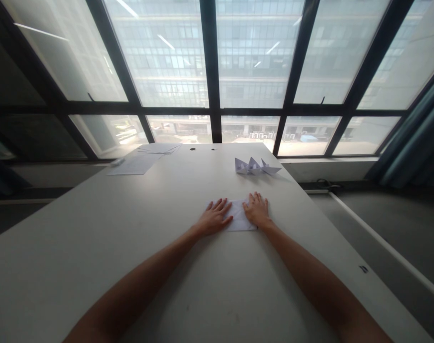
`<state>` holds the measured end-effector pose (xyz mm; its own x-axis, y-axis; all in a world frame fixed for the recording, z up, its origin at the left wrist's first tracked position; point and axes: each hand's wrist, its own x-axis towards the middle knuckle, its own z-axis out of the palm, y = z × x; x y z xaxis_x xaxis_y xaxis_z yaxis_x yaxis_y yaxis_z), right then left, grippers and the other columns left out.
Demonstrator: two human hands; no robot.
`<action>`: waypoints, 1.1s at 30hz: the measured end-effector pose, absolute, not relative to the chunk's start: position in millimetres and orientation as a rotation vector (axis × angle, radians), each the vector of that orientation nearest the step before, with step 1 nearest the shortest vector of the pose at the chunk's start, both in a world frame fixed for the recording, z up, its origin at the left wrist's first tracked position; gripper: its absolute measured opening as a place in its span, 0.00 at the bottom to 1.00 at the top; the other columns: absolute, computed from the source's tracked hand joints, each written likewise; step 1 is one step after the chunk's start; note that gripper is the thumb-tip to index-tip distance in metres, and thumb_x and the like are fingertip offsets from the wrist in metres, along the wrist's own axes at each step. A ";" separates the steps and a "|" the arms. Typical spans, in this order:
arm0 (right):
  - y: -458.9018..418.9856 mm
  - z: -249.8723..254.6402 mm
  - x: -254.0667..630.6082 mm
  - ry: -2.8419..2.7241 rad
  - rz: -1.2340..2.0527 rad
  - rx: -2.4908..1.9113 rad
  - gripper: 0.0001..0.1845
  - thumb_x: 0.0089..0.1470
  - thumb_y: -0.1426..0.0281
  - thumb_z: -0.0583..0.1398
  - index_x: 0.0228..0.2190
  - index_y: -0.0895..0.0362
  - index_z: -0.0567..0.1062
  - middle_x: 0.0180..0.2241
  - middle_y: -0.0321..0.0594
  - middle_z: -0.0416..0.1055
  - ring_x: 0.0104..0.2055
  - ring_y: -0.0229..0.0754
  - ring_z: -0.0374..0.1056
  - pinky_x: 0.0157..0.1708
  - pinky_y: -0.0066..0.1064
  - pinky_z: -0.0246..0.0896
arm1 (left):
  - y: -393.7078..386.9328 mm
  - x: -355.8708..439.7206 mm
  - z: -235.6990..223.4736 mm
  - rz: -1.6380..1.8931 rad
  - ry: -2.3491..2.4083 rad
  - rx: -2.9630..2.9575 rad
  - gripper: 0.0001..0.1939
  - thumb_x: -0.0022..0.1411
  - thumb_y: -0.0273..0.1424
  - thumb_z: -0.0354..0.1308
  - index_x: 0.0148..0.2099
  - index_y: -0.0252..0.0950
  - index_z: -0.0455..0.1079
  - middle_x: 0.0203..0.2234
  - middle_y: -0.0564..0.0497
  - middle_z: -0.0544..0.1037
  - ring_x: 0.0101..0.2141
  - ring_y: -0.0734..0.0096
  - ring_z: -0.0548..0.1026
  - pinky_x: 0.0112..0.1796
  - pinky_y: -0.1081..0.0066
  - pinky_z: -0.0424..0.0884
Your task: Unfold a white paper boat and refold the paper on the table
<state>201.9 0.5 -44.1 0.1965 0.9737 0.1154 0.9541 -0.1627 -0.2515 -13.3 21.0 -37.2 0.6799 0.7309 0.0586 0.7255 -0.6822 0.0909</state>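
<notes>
A folded sheet of white paper [238, 220] lies flat on the white table [131, 224], in front of me. My left hand [214, 216] rests on its left part, fingers stretched out and spread. My right hand [256, 209] presses flat on its right part, fingers out as well. Neither hand grips anything. Much of the sheet is hidden under the two hands.
Folded white paper boats [254, 166] stand further back on the right of the table. Loose sheets of paper [138, 164] lie at the far left corner, more sheets [160, 148] behind them. Large windows [210, 71] rise behind the table. The table's right edge drops to the floor.
</notes>
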 end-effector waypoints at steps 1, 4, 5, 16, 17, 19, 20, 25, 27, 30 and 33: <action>0.7 -44.7 202.8 -1.785 0.085 -2.214 0.35 0.65 0.58 0.45 0.67 0.65 0.53 0.69 0.55 0.45 0.71 0.52 0.39 0.66 0.52 0.29 | 20.9 -13.2 -37.0 0.140 1.228 2.819 0.36 0.70 0.53 0.35 0.73 0.40 0.45 0.71 0.45 0.45 0.69 0.55 0.43 0.65 0.49 0.41; 1.3 -45.6 203.0 -1.732 0.049 -2.174 0.34 0.66 0.59 0.44 0.66 0.66 0.55 0.67 0.57 0.51 0.70 0.52 0.43 0.66 0.50 0.32 | 20.9 -13.1 -36.9 0.149 1.219 2.809 0.36 0.70 0.53 0.35 0.73 0.41 0.45 0.71 0.46 0.44 0.69 0.54 0.43 0.64 0.48 0.41; 1.4 -45.3 202.5 -1.745 0.051 -2.153 0.33 0.66 0.60 0.44 0.65 0.66 0.55 0.67 0.57 0.53 0.69 0.52 0.45 0.66 0.50 0.33 | 21.0 -13.1 -36.8 0.155 1.214 2.808 0.36 0.70 0.53 0.35 0.73 0.41 0.45 0.71 0.47 0.45 0.69 0.54 0.43 0.64 0.47 0.41; -13.7 -20.2 182.1 -2.003 -0.193 -1.677 0.28 0.65 0.67 0.48 0.63 0.62 0.61 0.69 0.50 0.48 0.72 0.46 0.36 0.68 0.44 0.26 | 17.8 -13.9 -33.5 0.192 1.203 2.816 0.35 0.71 0.52 0.35 0.73 0.41 0.45 0.70 0.47 0.47 0.69 0.54 0.44 0.64 0.49 0.42; -14.8 -21.7 178.3 -2.093 -0.142 -1.609 0.28 0.65 0.66 0.48 0.63 0.61 0.62 0.69 0.48 0.49 0.72 0.45 0.37 0.68 0.43 0.27 | 17.2 -13.4 -33.1 0.200 1.209 2.812 0.35 0.71 0.52 0.36 0.73 0.41 0.45 0.70 0.46 0.47 0.69 0.54 0.44 0.64 0.49 0.43; -15.6 -27.2 171.5 -2.218 -0.010 -1.547 0.28 0.66 0.65 0.47 0.64 0.59 0.61 0.68 0.47 0.50 0.71 0.45 0.39 0.68 0.44 0.30 | 16.1 -12.1 -32.1 0.207 1.234 2.796 0.36 0.71 0.51 0.36 0.73 0.39 0.43 0.70 0.45 0.48 0.69 0.55 0.45 0.64 0.50 0.43; -15.4 -30.3 168.9 -2.250 0.060 -1.555 0.28 0.66 0.64 0.47 0.64 0.59 0.60 0.68 0.47 0.51 0.71 0.46 0.40 0.67 0.45 0.32 | 15.7 -11.5 -31.7 0.207 1.245 2.789 0.36 0.71 0.51 0.36 0.73 0.38 0.43 0.70 0.45 0.48 0.69 0.55 0.45 0.64 0.50 0.44; -12.9 -39.4 165.9 -2.279 0.209 -1.652 0.30 0.68 0.61 0.43 0.66 0.60 0.56 0.68 0.49 0.51 0.71 0.48 0.43 0.67 0.47 0.35 | 15.8 -10.3 -31.9 0.202 1.254 2.779 0.35 0.71 0.50 0.37 0.73 0.38 0.44 0.70 0.46 0.48 0.69 0.56 0.46 0.65 0.51 0.44; -12.5 -40.2 166.6 -2.264 0.189 -1.683 0.30 0.68 0.61 0.41 0.66 0.59 0.56 0.68 0.49 0.50 0.71 0.47 0.43 0.67 0.48 0.34 | 16.6 -10.9 -33.5 0.209 1.257 2.776 0.36 0.71 0.51 0.36 0.73 0.39 0.45 0.70 0.47 0.48 0.69 0.56 0.46 0.65 0.51 0.43; -11.7 -41.5 168.4 -2.213 0.167 -1.789 0.29 0.68 0.62 0.43 0.66 0.58 0.58 0.69 0.50 0.49 0.71 0.49 0.42 0.67 0.51 0.32 | 17.9 -12.3 -36.0 0.212 1.248 2.783 0.37 0.70 0.53 0.36 0.73 0.38 0.45 0.70 0.46 0.48 0.69 0.55 0.46 0.65 0.51 0.43; -9.6 -43.7 174.2 -2.130 0.129 -1.918 0.30 0.66 0.61 0.46 0.65 0.58 0.58 0.69 0.52 0.48 0.71 0.52 0.41 0.66 0.54 0.30 | 18.7 -13.2 -36.8 0.201 1.234 2.794 0.38 0.70 0.54 0.36 0.73 0.37 0.45 0.70 0.45 0.48 0.69 0.55 0.45 0.65 0.52 0.43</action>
